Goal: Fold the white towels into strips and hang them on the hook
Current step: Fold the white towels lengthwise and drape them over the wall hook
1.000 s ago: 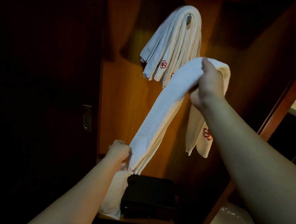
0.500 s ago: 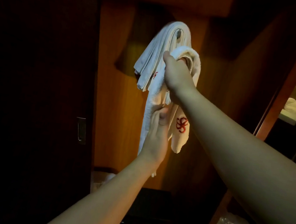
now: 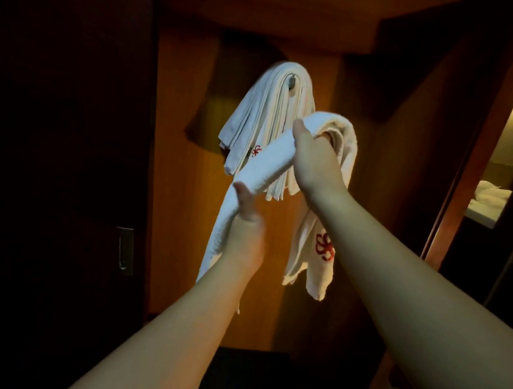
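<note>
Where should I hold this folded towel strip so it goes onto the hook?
Probably at its bend. The folded towel strip drapes over the right hand, both ends hanging, so gripping the fold from underneath leaves a loop to lift over the hook from the front.

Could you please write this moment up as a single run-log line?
right hand grips folded towel at its bend | left hand holds lower strip | hook carries hung towels

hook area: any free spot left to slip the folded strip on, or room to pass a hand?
Crowded at the hook: hung towels drape both sides, only its tip shows. Bare wood panel lies left of them toward the dark door, and right of the folded strip held by the right hand and left hand.
</note>
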